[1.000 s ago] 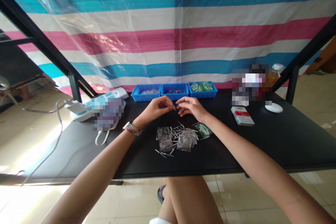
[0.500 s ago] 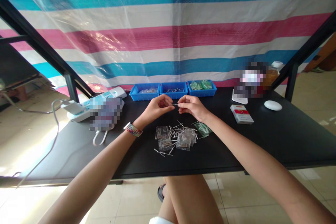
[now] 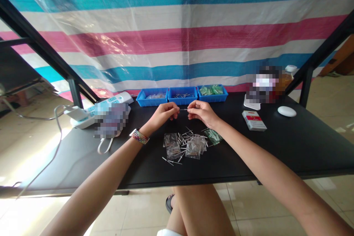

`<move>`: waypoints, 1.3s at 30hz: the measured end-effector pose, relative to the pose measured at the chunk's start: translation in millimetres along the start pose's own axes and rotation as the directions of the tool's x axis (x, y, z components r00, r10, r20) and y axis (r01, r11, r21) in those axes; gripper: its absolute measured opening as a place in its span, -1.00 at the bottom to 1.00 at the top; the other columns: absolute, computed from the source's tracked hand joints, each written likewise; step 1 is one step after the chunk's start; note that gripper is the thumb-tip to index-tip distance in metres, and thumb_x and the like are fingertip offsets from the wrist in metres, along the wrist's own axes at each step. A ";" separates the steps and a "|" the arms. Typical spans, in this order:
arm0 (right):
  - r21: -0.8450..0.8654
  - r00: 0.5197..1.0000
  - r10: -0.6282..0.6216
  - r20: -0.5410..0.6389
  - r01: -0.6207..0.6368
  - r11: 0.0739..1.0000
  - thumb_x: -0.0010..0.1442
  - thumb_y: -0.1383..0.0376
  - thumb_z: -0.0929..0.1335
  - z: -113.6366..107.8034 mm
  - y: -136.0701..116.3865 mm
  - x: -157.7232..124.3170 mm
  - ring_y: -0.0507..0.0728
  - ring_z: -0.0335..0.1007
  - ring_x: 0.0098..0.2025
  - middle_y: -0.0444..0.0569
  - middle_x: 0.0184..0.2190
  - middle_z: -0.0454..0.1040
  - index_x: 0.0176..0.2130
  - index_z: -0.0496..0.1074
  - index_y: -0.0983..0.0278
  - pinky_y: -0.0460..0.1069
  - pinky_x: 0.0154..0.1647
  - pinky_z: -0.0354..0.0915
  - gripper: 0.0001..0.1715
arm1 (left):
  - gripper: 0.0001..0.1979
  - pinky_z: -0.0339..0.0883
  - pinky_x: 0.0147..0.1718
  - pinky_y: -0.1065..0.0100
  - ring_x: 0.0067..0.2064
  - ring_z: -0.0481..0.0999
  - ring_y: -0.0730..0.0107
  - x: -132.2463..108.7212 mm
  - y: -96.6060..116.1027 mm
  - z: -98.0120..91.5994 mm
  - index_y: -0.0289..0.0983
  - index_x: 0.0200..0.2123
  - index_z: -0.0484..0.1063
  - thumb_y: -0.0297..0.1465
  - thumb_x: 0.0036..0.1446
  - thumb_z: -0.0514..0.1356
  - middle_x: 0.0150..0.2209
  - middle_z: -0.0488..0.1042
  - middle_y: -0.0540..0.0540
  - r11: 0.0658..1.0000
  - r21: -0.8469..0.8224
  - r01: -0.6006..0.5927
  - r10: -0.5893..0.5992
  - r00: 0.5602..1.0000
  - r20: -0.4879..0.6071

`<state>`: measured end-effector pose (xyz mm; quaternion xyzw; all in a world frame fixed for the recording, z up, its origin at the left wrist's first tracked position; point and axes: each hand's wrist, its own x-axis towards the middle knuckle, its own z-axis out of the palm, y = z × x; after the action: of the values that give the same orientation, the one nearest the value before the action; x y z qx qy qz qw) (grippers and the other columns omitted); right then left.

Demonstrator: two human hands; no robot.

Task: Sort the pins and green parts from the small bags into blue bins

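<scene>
A thin silver blind rivet (image 3: 183, 109) lies level between my two hands above the table. Its left end meets the fingertips of my left hand (image 3: 165, 113), which is closed in a pinch. At the other end, the thumb and fingers of my right hand (image 3: 203, 113) grip it. Below the hands is a loose pile of rivets (image 3: 181, 139), with several small clear bags (image 3: 194, 147) on and around it. Green bags (image 3: 214, 136) lie beside the pile, under my right wrist. Just behind my hands stands a blue bin with rivets (image 3: 182, 100).
Blue bins with clear bags (image 3: 152, 102) and green packets (image 3: 212, 98) flank the middle one. A power strip (image 3: 123, 98) and a blurred object with a loop (image 3: 112, 120) are left. A cigarette box (image 3: 254, 121), white oval object (image 3: 287, 111) and bottle (image 3: 289, 75) are right.
My left hand has shifted slightly left and its fingers have curled in, so more of the rivet shows between the hands. My right hand has stayed almost still.
</scene>
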<state>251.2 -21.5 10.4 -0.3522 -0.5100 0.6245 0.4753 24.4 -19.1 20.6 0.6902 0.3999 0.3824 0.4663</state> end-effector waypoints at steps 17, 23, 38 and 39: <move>0.067 0.999 0.011 0.033 -0.013 0.998 -0.05 0.22 0.58 1.9 -1.1 -1.3 0.02 0.44 -0.46 -0.19 -0.52 0.46 -0.39 0.43 0.26 -0.01 -0.39 0.57 -0.68 | -0.72 0.30 -0.47 0.45 -0.44 0.46 0.46 -2.9 8.0 4.1 -0.27 -0.28 0.46 -0.20 0.14 0.38 -0.44 0.46 0.02 1.000 -0.020 -0.019 0.019 1.000 -0.020; 0.151 0.989 -0.083 -0.125 0.101 0.983 -0.05 0.26 0.59 -2.2 -8.0 10.1 0.05 0.56 -0.36 -0.13 -0.35 0.59 -0.25 0.51 0.23 0.02 -0.23 0.62 -0.65 | -0.67 0.31 -0.48 0.43 -0.44 0.50 0.44 -1.2 5.3 3.0 -0.27 -0.09 0.46 -0.21 0.16 0.32 -0.42 0.47 0.04 0.994 -0.105 -0.027 0.014 0.992 -0.125; -0.769 0.864 -0.223 0.452 0.504 0.394 0.11 0.21 0.62 45.4 9.4 -32.9 0.21 0.38 -0.17 0.01 -0.32 0.52 -0.29 0.65 0.25 0.08 -0.07 0.30 -0.79 | -0.79 0.29 -0.49 0.43 -0.48 0.44 0.47 -1.6 3.4 0.2 -0.27 -0.17 0.49 -0.32 0.13 0.26 -0.48 0.45 0.04 0.994 -0.096 -0.055 0.029 0.968 -0.247; -0.772 0.859 -0.213 0.465 0.511 0.377 0.11 0.26 0.62 45.7 11.3 -32.9 0.21 0.36 -0.15 0.01 -0.30 0.52 -0.30 0.65 0.26 0.08 -0.06 0.30 -0.82 | -0.79 0.28 -0.49 0.43 -0.49 0.43 0.47 -1.5 2.9 0.5 -0.27 -0.17 0.49 -0.32 0.13 0.26 -0.48 0.45 0.04 0.994 -0.092 -0.053 0.029 0.969 -0.244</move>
<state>216.2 -67.0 8.5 -0.3272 -0.8837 0.1949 0.2719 24.8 -21.3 23.0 0.6226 0.4202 0.4928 0.4393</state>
